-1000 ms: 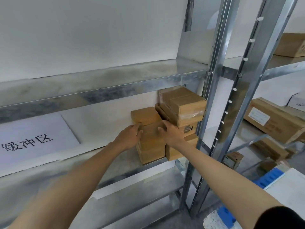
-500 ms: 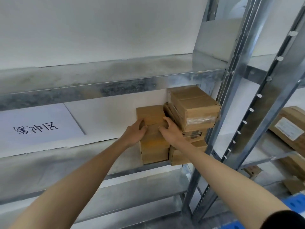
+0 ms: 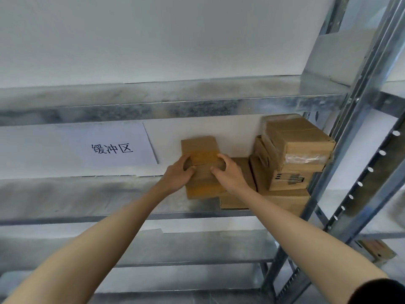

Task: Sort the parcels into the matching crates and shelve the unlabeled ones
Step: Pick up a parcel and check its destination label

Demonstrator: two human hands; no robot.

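Near the front edge of the galvanised metal shelf (image 3: 131,217), towards its right end, your left hand (image 3: 177,175) and right hand (image 3: 228,174) clamp the small plain brown cardboard parcel (image 3: 200,148) from either side, fingers curled over its top. No label shows on it, so this looks like shelving. Slide it straight back, level, until its base sits fully on the shelf. Set it beside the stack of taped brown cartons (image 3: 293,150) at the right back corner without nudging them, clear of the white paper sign (image 3: 76,148) at back left.
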